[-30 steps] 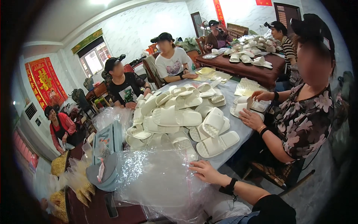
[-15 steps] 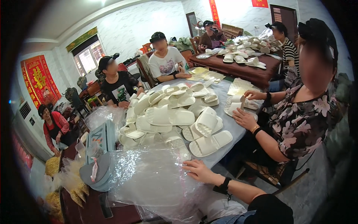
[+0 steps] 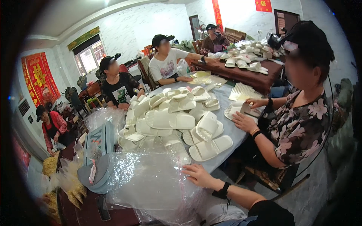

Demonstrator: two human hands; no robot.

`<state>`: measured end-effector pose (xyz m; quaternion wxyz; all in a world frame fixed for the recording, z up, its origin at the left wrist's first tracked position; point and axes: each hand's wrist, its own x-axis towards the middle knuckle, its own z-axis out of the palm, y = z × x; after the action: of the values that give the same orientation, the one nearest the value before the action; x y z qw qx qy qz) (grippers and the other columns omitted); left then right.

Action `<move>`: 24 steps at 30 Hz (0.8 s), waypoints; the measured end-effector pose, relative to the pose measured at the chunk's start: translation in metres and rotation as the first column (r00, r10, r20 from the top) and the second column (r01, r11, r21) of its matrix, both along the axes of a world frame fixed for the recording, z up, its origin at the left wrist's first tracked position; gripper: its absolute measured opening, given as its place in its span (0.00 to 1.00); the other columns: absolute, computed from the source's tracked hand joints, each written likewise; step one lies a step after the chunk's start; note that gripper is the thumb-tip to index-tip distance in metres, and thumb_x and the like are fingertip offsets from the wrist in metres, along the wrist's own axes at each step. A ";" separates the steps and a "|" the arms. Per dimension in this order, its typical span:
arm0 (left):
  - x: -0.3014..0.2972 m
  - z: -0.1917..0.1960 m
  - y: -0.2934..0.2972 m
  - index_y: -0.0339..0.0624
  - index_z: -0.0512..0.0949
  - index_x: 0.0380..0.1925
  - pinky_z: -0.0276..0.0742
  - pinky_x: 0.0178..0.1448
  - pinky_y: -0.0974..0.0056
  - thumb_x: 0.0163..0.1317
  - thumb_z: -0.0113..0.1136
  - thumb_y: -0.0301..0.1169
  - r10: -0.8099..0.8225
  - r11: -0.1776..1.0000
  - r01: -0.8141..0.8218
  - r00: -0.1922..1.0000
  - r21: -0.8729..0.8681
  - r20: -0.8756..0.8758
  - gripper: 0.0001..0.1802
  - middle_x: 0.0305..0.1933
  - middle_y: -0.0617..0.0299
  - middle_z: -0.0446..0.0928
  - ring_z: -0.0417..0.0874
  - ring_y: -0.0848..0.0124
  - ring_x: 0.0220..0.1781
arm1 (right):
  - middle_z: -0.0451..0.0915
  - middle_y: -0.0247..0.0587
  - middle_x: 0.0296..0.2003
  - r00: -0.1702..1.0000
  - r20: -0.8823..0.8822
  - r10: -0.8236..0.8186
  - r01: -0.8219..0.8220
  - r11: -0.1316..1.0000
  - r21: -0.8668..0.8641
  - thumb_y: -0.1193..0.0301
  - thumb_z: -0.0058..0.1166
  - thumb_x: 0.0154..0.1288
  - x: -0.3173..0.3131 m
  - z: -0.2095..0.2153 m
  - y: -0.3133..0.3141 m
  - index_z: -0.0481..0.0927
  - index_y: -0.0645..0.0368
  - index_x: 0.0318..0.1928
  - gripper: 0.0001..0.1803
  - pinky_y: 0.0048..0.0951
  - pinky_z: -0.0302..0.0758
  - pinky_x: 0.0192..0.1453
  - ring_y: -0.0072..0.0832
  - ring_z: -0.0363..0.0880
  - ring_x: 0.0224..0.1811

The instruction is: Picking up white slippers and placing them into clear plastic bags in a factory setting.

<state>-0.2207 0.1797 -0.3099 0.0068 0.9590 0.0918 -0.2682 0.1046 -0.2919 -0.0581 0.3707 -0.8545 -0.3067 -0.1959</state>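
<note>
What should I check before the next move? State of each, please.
1. Right hand at the clear plastic bag: ok, fingers spread at its right edge.
2. Left hand in view: not ok, it does not show.
3. Bag smooth: not ok, wrinkled and bunched along its lower edge.
4. Bag mouth open: cannot tell.
5. Nearest white slipper apart from the right hand: ok, just beyond the fingers.
6. Co-worker's hands out of the way: ok, at another slipper.

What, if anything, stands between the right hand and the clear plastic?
Nothing visible: the right hand lies at the right edge of the clear plastic, and the pale slipper pile sits beyond, not between them.
</note>
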 end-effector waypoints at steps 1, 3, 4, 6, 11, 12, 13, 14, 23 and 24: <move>0.006 0.001 -0.010 0.44 0.60 0.73 0.48 0.77 0.46 0.78 0.35 0.47 0.009 1.000 -0.009 1.000 -0.010 0.002 0.30 0.76 0.48 0.56 0.54 0.50 0.76 | 0.72 0.37 0.66 1.000 0.017 0.000 -0.001 1.000 0.013 0.73 0.61 0.63 0.001 -0.001 0.002 0.79 0.52 0.61 0.24 0.47 0.67 0.65 0.40 0.72 0.61; 0.005 0.000 -0.018 0.44 0.60 0.73 0.48 0.77 0.46 0.78 0.34 0.47 0.011 1.000 -0.011 1.000 -0.015 -0.012 0.30 0.77 0.48 0.56 0.53 0.50 0.77 | 0.72 0.37 0.66 1.000 -0.006 0.003 -0.003 1.000 0.016 0.73 0.61 0.62 0.002 0.000 -0.004 0.79 0.52 0.61 0.25 0.46 0.68 0.65 0.40 0.72 0.61; -0.001 -0.002 -0.015 0.44 0.60 0.73 0.48 0.77 0.46 0.78 0.34 0.47 0.004 1.000 -0.004 1.000 -0.008 -0.028 0.30 0.77 0.48 0.56 0.53 0.50 0.77 | 0.73 0.37 0.66 1.000 -0.017 -0.016 0.017 0.999 0.031 0.74 0.61 0.62 0.000 0.001 -0.009 0.79 0.52 0.61 0.25 0.45 0.68 0.65 0.41 0.72 0.61; -0.015 -0.003 -0.011 0.44 0.59 0.73 0.47 0.78 0.46 0.78 0.34 0.47 0.010 1.000 -0.010 0.998 -0.003 -0.056 0.30 0.77 0.48 0.55 0.52 0.50 0.77 | 0.73 0.38 0.65 0.999 -0.033 -0.025 0.026 0.999 0.043 0.74 0.61 0.62 -0.003 0.002 -0.010 0.79 0.52 0.61 0.25 0.45 0.68 0.65 0.41 0.72 0.61; -0.059 0.022 -0.045 0.44 0.59 0.74 0.46 0.79 0.46 0.79 0.33 0.48 0.106 0.994 -0.110 0.987 -0.027 -0.125 0.31 0.79 0.48 0.54 0.51 0.50 0.79 | 0.74 0.39 0.64 0.999 0.006 0.041 -0.042 0.999 0.033 0.74 0.62 0.61 0.000 0.003 0.005 0.79 0.52 0.59 0.24 0.45 0.68 0.64 0.41 0.72 0.62; -0.071 0.010 -0.035 0.44 0.59 0.74 0.46 0.79 0.46 0.79 0.33 0.48 0.080 0.996 -0.083 0.985 -0.015 -0.150 0.31 0.79 0.48 0.54 0.51 0.50 0.79 | 0.74 0.39 0.64 1.000 -0.015 0.011 -0.011 0.999 0.044 0.74 0.62 0.61 -0.003 0.004 -0.009 0.79 0.52 0.59 0.24 0.45 0.68 0.64 0.41 0.72 0.62; -0.083 0.003 -0.038 0.44 0.59 0.74 0.46 0.79 0.46 0.79 0.33 0.48 0.103 0.994 -0.108 0.982 -0.019 -0.159 0.31 0.79 0.48 0.54 0.51 0.50 0.79 | 0.74 0.39 0.64 1.000 0.001 -0.015 0.015 0.999 0.037 0.74 0.62 0.61 -0.003 0.004 -0.009 0.79 0.53 0.59 0.24 0.45 0.68 0.64 0.41 0.72 0.61; -0.096 -0.004 -0.043 0.44 0.59 0.74 0.45 0.79 0.46 0.79 0.33 0.48 0.127 0.991 -0.133 0.977 -0.023 -0.169 0.31 0.79 0.48 0.53 0.51 0.50 0.79 | 0.74 0.40 0.64 0.999 0.017 -0.041 0.040 0.999 0.031 0.74 0.62 0.61 -0.002 0.004 -0.010 0.79 0.53 0.59 0.24 0.45 0.68 0.64 0.41 0.72 0.61; -0.192 0.026 -0.079 0.42 0.70 0.66 0.48 0.75 0.26 0.69 0.51 0.34 0.059 0.998 -0.065 0.971 0.016 0.232 0.25 0.73 0.47 0.64 0.59 0.50 0.77 | 0.76 0.49 0.61 1.000 0.008 0.022 -0.022 0.999 0.024 0.79 0.60 0.57 0.003 0.005 -0.001 0.80 0.58 0.56 0.24 0.46 0.68 0.66 0.49 0.73 0.62; -0.162 0.082 -0.107 0.43 0.71 0.66 0.46 0.79 0.35 0.70 0.49 0.39 -0.009 0.997 0.007 1.000 0.076 0.016 0.26 0.71 0.54 0.67 0.62 0.58 0.76 | 0.76 0.50 0.61 1.000 -0.012 0.008 -0.008 0.999 0.034 0.79 0.59 0.57 0.002 -0.001 -0.004 0.80 0.59 0.55 0.23 0.46 0.69 0.66 0.49 0.73 0.62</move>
<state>-0.3822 0.0726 -0.2275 -0.0300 0.9610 0.0981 -0.2567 0.1068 -0.2960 -0.0596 0.3877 -0.8480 -0.3045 -0.1945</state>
